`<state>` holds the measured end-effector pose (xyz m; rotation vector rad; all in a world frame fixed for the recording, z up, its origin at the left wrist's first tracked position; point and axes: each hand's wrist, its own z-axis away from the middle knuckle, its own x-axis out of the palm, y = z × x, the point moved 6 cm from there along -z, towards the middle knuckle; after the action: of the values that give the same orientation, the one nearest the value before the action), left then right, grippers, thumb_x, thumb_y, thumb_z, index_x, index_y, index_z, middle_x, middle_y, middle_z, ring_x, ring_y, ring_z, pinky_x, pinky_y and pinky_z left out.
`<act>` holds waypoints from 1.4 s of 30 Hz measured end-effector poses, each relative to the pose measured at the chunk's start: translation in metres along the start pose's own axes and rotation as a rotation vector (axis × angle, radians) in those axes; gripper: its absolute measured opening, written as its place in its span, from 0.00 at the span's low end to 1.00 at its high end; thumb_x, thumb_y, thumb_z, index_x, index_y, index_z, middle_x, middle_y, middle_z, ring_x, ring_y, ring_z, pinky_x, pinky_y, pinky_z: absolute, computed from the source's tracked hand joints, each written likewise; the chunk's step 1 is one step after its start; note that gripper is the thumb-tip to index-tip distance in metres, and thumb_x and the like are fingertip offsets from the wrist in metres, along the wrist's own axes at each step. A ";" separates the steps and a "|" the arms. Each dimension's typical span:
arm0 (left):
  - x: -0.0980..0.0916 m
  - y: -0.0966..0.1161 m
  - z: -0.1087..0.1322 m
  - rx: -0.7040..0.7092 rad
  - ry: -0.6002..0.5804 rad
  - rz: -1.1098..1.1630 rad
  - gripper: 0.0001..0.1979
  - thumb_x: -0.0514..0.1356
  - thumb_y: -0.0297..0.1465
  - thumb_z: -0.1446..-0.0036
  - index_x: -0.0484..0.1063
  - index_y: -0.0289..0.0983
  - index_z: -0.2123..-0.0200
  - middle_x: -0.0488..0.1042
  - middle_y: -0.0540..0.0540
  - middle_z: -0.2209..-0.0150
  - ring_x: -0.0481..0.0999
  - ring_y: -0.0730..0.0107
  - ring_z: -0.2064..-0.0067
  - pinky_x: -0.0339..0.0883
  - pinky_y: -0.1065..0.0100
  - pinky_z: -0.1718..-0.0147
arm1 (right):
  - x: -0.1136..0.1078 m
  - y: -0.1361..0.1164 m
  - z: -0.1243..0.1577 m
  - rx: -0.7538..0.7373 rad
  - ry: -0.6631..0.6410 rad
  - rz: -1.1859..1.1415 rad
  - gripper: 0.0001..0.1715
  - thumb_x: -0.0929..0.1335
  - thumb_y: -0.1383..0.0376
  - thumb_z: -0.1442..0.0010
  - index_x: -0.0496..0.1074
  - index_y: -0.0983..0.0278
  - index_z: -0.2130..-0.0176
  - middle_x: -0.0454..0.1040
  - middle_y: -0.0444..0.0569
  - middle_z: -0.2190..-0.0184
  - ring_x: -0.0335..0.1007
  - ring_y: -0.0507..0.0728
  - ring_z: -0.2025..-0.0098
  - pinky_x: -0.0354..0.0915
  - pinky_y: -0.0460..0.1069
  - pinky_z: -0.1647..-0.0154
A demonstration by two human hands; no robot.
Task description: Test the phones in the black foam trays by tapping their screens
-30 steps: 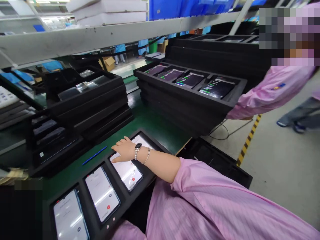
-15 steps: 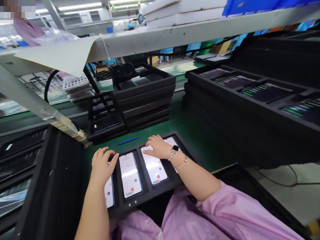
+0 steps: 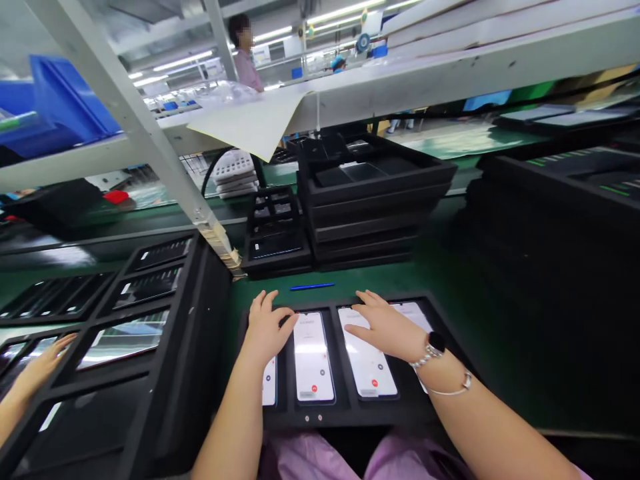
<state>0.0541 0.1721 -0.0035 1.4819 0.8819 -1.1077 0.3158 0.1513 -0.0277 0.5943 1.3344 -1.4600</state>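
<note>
A black foam tray (image 3: 345, 417) in front of me holds several smartphones in slots, their screens lit white with a red call button. My left hand (image 3: 267, 333) rests over the leftmost phone (image 3: 270, 383), covering its upper part. Its fingers are apart, and the thumb reaches the upper left corner of the second phone (image 3: 313, 360). Over the top of the third phone (image 3: 367, 363) is my right hand (image 3: 390, 327), fingers spread, wearing a watch and bracelets. It partly hides the rightmost phone (image 3: 413, 313). Neither hand grips anything.
A blue pen (image 3: 313, 287) lies behind the tray. Stacked black trays (image 3: 365, 213) stand beyond it, with another stack (image 3: 550, 267) at right. Phone-filled trays (image 3: 165, 373) stand at left, where another person's hand (image 3: 37, 373) reaches in. A slanted metal post (image 3: 145, 147) supports a shelf (image 3: 400, 93).
My view has swung left, so the scene sits further right. Another person's hand and more trays now show at left. My hands stay over the same phones with small finger shifts.
</note>
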 end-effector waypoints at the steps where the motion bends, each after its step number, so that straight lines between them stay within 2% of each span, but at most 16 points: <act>1: 0.001 0.000 0.001 -0.009 -0.012 0.004 0.13 0.61 0.42 0.32 0.85 0.48 0.54 0.64 0.43 0.29 0.50 0.41 0.23 0.51 0.38 0.27 | 0.001 0.000 0.000 0.000 0.000 0.003 0.40 0.64 0.48 0.30 0.72 0.77 0.36 0.51 0.71 0.25 0.40 0.75 0.21 0.47 0.66 0.22; 10: 0.013 0.002 0.002 0.028 -0.052 0.032 0.18 0.61 0.44 0.32 0.83 0.44 0.48 0.60 0.38 0.27 0.47 0.36 0.23 0.54 0.35 0.29 | -0.004 0.006 0.001 0.051 0.028 0.014 0.37 0.64 0.47 0.30 0.75 0.75 0.40 0.55 0.67 0.26 0.42 0.74 0.22 0.51 0.65 0.23; 18: 0.019 0.003 0.000 0.048 -0.053 0.027 0.18 0.61 0.43 0.33 0.83 0.41 0.49 0.61 0.36 0.28 0.48 0.35 0.23 0.55 0.35 0.30 | -0.009 0.003 0.002 0.055 0.028 0.067 0.37 0.63 0.48 0.30 0.75 0.75 0.40 0.58 0.68 0.28 0.47 0.73 0.23 0.51 0.63 0.23; 25: 0.020 0.005 -0.002 0.053 -0.017 0.005 0.15 0.62 0.43 0.34 0.83 0.40 0.54 0.63 0.37 0.30 0.50 0.36 0.24 0.57 0.35 0.30 | -0.010 -0.002 0.003 0.019 0.055 0.143 0.35 0.64 0.51 0.30 0.75 0.77 0.41 0.61 0.69 0.30 0.53 0.72 0.26 0.52 0.62 0.24; 29: 0.022 0.007 -0.003 0.057 -0.017 -0.004 0.16 0.61 0.43 0.34 0.83 0.40 0.55 0.65 0.35 0.31 0.50 0.35 0.24 0.56 0.35 0.30 | -0.011 -0.006 0.002 0.013 0.074 0.176 0.33 0.65 0.51 0.30 0.75 0.75 0.42 0.63 0.69 0.31 0.56 0.74 0.28 0.57 0.64 0.27; 32: 0.024 0.008 -0.003 0.058 -0.020 -0.020 0.18 0.61 0.44 0.33 0.83 0.40 0.52 0.63 0.35 0.29 0.50 0.33 0.24 0.54 0.34 0.29 | -0.013 -0.009 0.002 0.016 0.090 0.193 0.30 0.65 0.52 0.30 0.77 0.73 0.44 0.66 0.68 0.34 0.60 0.73 0.32 0.62 0.64 0.32; 37: 0.024 0.013 -0.003 0.082 -0.012 -0.051 0.21 0.62 0.47 0.34 0.83 0.38 0.50 0.62 0.34 0.29 0.49 0.32 0.24 0.53 0.34 0.29 | -0.018 -0.012 0.002 0.025 0.095 0.199 0.28 0.65 0.52 0.30 0.77 0.72 0.47 0.71 0.67 0.40 0.64 0.73 0.37 0.64 0.65 0.35; 42: 0.020 0.019 -0.005 0.131 0.015 -0.038 0.21 0.63 0.47 0.35 0.83 0.36 0.53 0.66 0.33 0.33 0.52 0.33 0.25 0.55 0.36 0.29 | -0.019 -0.008 0.005 0.039 0.065 0.180 0.31 0.64 0.50 0.29 0.77 0.73 0.44 0.64 0.66 0.32 0.58 0.72 0.30 0.58 0.62 0.28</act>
<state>0.0789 0.1724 -0.0161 1.5880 0.8644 -1.2037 0.3164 0.1517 -0.0065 0.7727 1.2698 -1.3316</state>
